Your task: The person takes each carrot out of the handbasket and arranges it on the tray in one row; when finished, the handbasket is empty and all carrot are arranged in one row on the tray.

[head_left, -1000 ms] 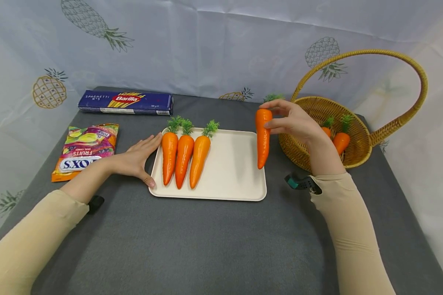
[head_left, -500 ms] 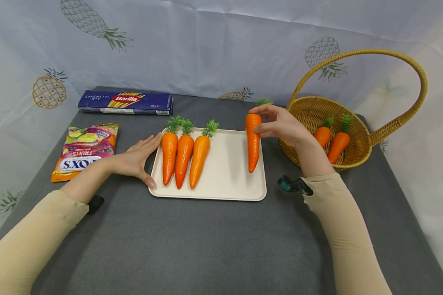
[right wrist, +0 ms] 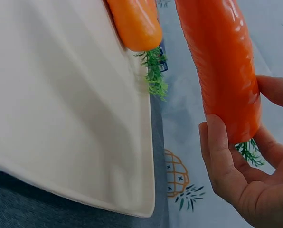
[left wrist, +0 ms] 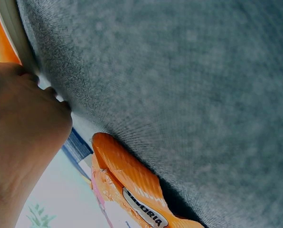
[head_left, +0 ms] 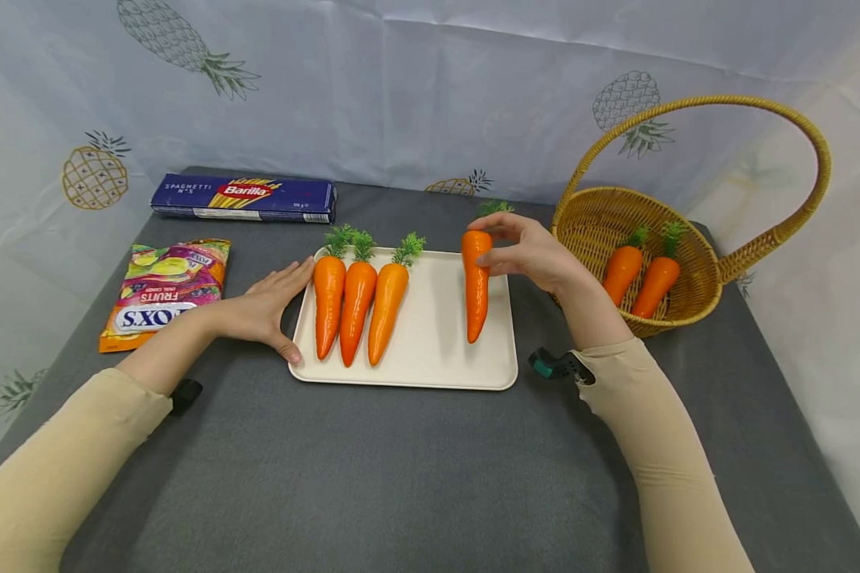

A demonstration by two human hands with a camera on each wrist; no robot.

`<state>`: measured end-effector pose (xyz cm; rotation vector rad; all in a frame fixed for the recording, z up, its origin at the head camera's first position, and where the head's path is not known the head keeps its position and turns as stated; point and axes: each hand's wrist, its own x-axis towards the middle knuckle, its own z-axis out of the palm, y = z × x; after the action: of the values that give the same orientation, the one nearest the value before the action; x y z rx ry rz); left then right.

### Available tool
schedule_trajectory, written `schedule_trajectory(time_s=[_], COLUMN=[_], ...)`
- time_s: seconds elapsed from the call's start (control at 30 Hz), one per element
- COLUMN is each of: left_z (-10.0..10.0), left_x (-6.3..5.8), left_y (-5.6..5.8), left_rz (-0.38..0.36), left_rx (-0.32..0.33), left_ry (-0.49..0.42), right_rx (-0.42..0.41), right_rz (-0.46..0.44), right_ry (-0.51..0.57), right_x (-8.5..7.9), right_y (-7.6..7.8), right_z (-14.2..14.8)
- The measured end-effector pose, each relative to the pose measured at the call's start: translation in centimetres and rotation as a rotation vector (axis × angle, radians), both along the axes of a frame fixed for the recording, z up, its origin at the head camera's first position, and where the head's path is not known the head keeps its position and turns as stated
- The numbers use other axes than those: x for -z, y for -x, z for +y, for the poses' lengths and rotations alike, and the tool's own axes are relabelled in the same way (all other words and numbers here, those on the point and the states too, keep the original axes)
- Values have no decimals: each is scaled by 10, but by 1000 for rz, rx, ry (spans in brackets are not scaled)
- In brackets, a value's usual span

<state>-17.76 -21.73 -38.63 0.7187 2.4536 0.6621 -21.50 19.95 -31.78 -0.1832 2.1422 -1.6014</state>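
My right hand [head_left: 526, 253] grips an orange carrot [head_left: 476, 290] near its leafy top and holds it above the right part of a cream tray [head_left: 437, 366]. In the right wrist view, fingers and thumb wrap the thick end of that carrot [right wrist: 227, 71], which is apart from the tray. Three carrots with green tops lie side by side on the tray's left part: a left one [head_left: 328, 306], a middle one [head_left: 358, 310] and a lighter one [head_left: 388, 310]. Spread over the tray's left edge, my left hand [head_left: 268, 310] rests with fingers and thumb extended.
A wicker basket [head_left: 588, 223] with a tall handle stands at the right, two carrots [head_left: 655, 286] inside. At the back left lies a blue spaghetti box [head_left: 244, 199]. A candy bag [head_left: 168, 290] lies left of the left hand. A patterned curtain [head_left: 401, 95] rises behind the grey table [head_left: 373, 477].
My right hand has carried the carrot leftward from near the basket to over the tray and slightly lower. The left hand has stayed at the tray's edge.
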Motion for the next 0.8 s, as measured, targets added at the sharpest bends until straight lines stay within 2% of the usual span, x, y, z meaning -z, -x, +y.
schedule_trajectory(time_s=[0.8], left_z=[1], left_x=[-3], left_y=[-1], left_rz=[-5], left_rx=[-4], left_ry=[2], right_rx=[-30], right_rz=[-52], right_ry=[-3], right_x=[23], right_y=[-1], right_z=[-41])
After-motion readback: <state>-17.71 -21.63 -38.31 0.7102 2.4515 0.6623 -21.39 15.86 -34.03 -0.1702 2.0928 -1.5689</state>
